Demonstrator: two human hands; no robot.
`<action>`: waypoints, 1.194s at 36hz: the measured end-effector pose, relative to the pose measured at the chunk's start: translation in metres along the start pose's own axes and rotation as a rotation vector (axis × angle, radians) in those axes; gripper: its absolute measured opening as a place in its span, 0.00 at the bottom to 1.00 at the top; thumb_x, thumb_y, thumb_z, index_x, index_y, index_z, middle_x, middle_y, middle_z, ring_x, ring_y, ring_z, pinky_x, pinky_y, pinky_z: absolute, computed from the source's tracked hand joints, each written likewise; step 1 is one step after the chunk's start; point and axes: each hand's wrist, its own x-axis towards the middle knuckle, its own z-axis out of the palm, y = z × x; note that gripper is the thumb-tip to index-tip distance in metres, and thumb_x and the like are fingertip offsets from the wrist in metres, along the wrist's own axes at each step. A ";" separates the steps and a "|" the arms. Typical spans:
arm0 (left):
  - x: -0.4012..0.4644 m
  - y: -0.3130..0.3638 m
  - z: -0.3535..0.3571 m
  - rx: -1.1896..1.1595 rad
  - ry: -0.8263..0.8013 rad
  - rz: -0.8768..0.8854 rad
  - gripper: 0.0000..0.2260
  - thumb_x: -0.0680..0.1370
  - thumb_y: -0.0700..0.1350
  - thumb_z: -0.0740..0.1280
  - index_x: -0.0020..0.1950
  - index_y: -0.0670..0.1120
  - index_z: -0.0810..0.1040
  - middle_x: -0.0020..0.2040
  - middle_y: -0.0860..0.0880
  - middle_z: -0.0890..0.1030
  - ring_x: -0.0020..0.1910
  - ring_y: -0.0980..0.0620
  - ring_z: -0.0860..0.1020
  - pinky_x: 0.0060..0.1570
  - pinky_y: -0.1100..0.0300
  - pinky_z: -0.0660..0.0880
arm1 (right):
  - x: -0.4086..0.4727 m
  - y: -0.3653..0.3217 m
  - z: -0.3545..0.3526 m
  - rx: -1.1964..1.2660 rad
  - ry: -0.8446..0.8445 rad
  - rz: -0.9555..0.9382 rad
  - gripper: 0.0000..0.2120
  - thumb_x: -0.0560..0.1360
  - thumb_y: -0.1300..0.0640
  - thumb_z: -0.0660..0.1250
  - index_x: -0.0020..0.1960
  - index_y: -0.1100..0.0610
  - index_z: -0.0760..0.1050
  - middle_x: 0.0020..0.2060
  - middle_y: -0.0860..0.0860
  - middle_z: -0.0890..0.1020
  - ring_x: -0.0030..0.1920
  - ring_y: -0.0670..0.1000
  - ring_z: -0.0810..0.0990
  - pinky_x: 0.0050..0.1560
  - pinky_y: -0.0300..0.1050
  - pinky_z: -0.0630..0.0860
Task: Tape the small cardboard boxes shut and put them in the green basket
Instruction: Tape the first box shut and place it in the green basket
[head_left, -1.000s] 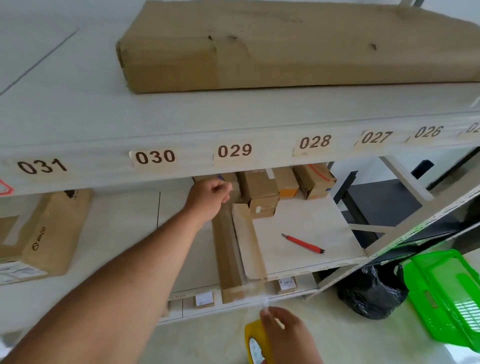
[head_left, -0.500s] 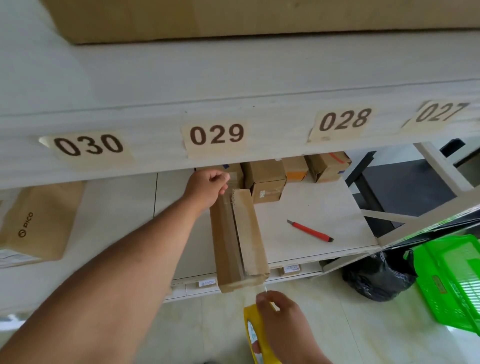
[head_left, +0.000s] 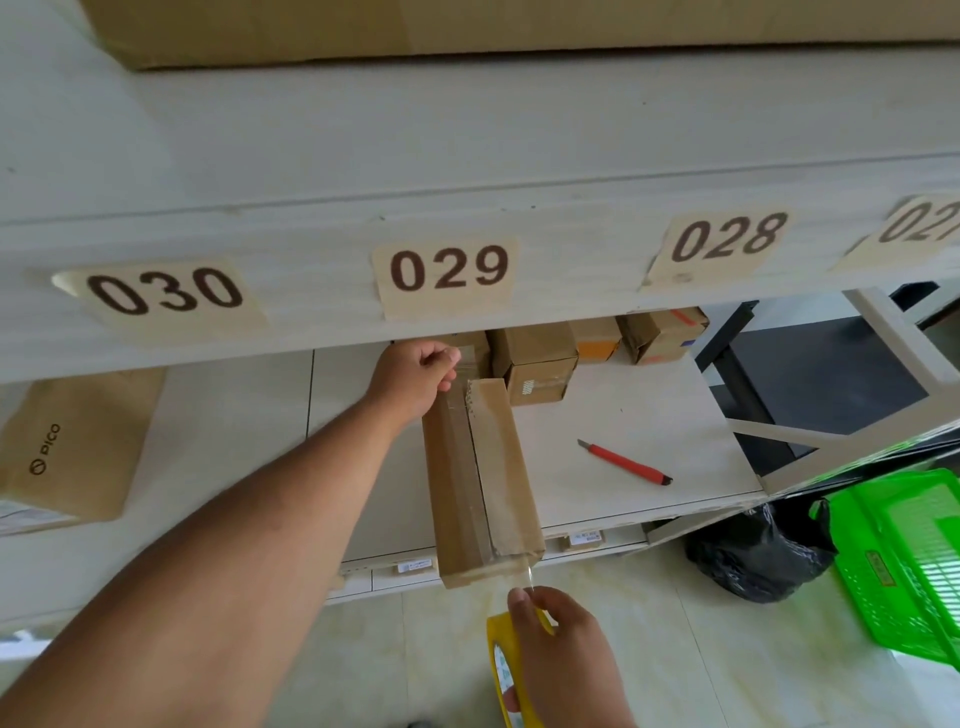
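Note:
A long narrow cardboard box (head_left: 480, 483) lies on the lower shelf (head_left: 649, 431), its near end overhanging the edge. Clear tape runs along its top seam. My left hand (head_left: 415, 376) pinches the tape's far end at the box's back end. My right hand (head_left: 563, 660) grips a yellow tape roll (head_left: 506, 670) below the box's near end, with a strip of tape stretched from the roll up to the box. Several small cardboard boxes (head_left: 535, 358) stand at the back of the shelf. The green basket (head_left: 904, 561) sits on the floor at right.
A red utility knife (head_left: 626, 461) lies on the shelf right of the long box. A black bag (head_left: 753, 556) sits on the floor beside the basket. A brown PICO package (head_left: 67, 452) stands at left. A large carton (head_left: 467, 26) rests on the upper shelf.
The view has moved closer and lower. My right hand with the roll has drawn slightly down and right from the box's near end. My left hand stays at the far end.

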 end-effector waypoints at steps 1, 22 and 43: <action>0.000 -0.001 0.000 -0.002 -0.002 0.002 0.06 0.82 0.47 0.67 0.52 0.48 0.83 0.44 0.49 0.85 0.41 0.53 0.82 0.43 0.63 0.75 | 0.001 0.000 0.001 0.002 0.009 0.001 0.09 0.75 0.34 0.62 0.46 0.33 0.78 0.52 0.52 0.77 0.25 0.53 0.84 0.51 0.55 0.82; 0.007 -0.014 0.007 0.055 -0.020 0.007 0.07 0.82 0.46 0.66 0.52 0.46 0.83 0.43 0.50 0.84 0.43 0.54 0.81 0.43 0.65 0.74 | 0.018 0.009 0.011 0.007 0.026 -0.038 0.11 0.77 0.36 0.61 0.50 0.38 0.79 0.54 0.52 0.76 0.23 0.52 0.82 0.28 0.38 0.77; 0.023 -0.031 0.015 0.065 -0.026 -0.213 0.04 0.79 0.45 0.70 0.49 0.46 0.84 0.48 0.53 0.81 0.51 0.53 0.78 0.50 0.60 0.72 | 0.024 0.009 0.013 -0.019 0.030 -0.014 0.11 0.78 0.37 0.63 0.46 0.39 0.81 0.55 0.52 0.77 0.25 0.47 0.82 0.22 0.32 0.72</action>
